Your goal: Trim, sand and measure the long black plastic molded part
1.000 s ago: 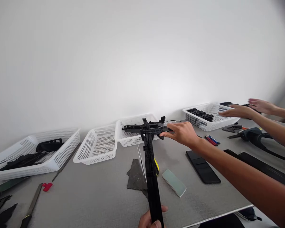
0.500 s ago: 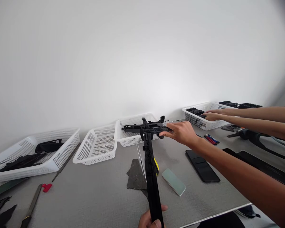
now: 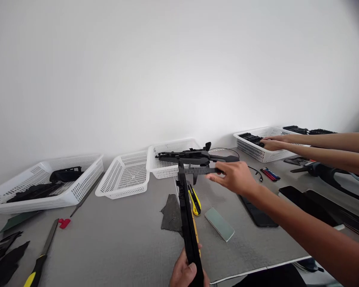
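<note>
Head view: the left hand (image 3: 187, 275), at the desk's (image 3: 122, 239) near edge, grips the lower end of a long black strip (image 3: 185, 215) that slants up and away. The right hand (image 3: 235, 177) pinches a dark caliper (image 3: 202, 170) set across the strip's far end. Since a second ago the caliper has dropped lower on the strip, clear of the black part (image 3: 194, 155) resting over the middle basket (image 3: 170, 163), so the measuring looks shifted to a new spot. A co-worker's hands (image 3: 271, 142) now rest in the basket (image 3: 257, 149) at the far right corner.
</note>
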### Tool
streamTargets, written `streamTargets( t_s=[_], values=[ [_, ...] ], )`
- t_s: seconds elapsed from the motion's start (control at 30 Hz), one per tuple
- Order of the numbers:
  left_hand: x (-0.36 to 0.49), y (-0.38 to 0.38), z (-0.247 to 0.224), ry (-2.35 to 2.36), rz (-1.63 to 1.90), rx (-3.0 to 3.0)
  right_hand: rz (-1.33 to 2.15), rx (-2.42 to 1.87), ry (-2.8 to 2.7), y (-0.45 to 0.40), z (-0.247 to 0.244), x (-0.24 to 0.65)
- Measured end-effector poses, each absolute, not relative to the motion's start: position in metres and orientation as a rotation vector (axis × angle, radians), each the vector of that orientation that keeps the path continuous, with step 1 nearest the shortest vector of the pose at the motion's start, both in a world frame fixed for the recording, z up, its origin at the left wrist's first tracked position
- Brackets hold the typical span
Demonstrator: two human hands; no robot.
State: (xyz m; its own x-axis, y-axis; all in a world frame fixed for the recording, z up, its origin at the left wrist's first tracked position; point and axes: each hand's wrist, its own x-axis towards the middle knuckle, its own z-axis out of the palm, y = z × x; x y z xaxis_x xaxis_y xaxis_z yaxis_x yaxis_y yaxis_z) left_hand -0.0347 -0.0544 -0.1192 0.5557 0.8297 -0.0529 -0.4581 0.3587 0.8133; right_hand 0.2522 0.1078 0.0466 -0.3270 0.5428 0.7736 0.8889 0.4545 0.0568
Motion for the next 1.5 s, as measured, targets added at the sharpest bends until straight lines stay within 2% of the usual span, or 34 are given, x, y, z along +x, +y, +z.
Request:
streamTargets(
  t_s=[0.2,0.47,1.13,1.5],
  values=[
    [-0.030,-0.064,-0.104,0.558,0.828,0.795,-0.668,-1.151,-2.130,0.097,0.010,0.247],
    [-0.033,-0.061,-0.097,0.545,0.800,0.811,-0.621,-1.112,-2.195,0.086,-0.010,0.240],
    [-0.033,-0.061,-0.088,0.596,0.776,0.814,-0.527,-1.118,-2.254,0.079,-0.016,0.243],
    [-0.033,-0.060,-0.090,0.572,0.782,0.829,-0.613,-1.088,-2.232,0.082,-0.017,0.243]
  ],
)
